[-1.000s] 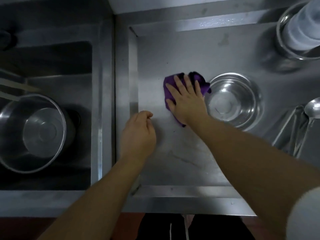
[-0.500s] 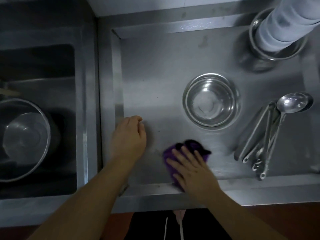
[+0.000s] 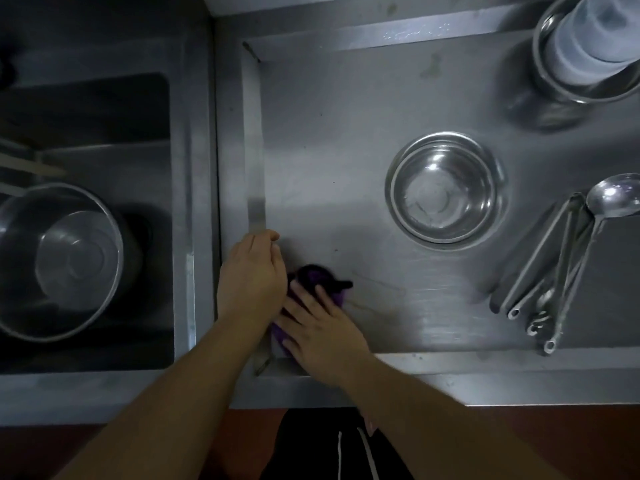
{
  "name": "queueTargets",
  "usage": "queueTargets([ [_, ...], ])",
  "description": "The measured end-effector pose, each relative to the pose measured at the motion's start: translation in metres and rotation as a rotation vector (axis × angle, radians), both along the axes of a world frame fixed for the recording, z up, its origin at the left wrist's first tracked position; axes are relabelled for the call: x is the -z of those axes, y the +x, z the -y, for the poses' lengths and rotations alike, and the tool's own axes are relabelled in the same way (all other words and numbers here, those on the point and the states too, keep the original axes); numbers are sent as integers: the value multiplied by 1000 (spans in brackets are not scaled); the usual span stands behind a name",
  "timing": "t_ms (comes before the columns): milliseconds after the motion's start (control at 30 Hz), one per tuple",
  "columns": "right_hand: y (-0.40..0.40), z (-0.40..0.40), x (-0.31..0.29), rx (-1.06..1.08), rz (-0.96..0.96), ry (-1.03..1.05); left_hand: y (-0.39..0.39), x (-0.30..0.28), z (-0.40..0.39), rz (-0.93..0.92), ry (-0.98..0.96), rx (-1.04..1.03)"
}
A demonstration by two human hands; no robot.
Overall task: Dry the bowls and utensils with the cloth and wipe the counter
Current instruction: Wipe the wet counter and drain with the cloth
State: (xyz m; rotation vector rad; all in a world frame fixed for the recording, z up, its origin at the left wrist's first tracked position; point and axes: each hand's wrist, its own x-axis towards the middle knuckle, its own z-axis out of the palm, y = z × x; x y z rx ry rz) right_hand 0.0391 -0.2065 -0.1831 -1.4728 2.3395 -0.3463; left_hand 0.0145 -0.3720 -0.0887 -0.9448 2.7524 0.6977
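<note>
Steel bench [image 3: 346,133] w/ raised rim: we see the purple cloth [image 3: 320,280] at its near-left corner, well apart from the bowl [image 3: 445,188]. Our right hand [image 3: 320,329] lies flat on the cloth, fingers straight & spread, pressing it down. Left hand [image 3: 252,275] sits just left of the cloth, touching the right hand, grip loosely curled, holding nothing. Utensils [image 3: 554,268] lie right of the bowl. Sink [image 3: 86,133] left of the bench holds a pot [image 3: 59,261].

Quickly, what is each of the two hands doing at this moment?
Left hand: fingers loosely curled, holding nothing, resting on the counter.
Right hand: open, fingers flat, pressing the purple cloth onto the counter.
</note>
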Motion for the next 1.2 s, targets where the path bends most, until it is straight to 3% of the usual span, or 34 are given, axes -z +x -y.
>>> queueTargets([
  [67,11,-27,1,-20,-39,5,1,-1,0,-14,0,13],
  [133,10,-63,-3,94,-82,16,-1,-3,-1,-24,10,23],
  [333,-3,-156,-26,783,-89,303,-11,-5,-17,-9,39,68],
  [400,-2,-150,-28,892,-75,350,-15,-5,-22,3,49,67],
  [467,0,-128,-26,753,-78,276,-16,-4,-25,22,55,63],
  [600,-28,-64,-14,133,-57,25,-12,-1,-26,33,80,19],
  [733,-115,35,-9,-36,-5,-31,-5,-2,-18,-30,77,-28],
  [833,-193,87,-11,62,-38,38,3,-5,-8,-85,51,-53],
  [967,-262,94,-9,305,-102,42,9,-2,-9,-78,70,-34],
  [1200,-261,35,-2,838,-57,-18,0,6,-27,-65,122,-11],
])
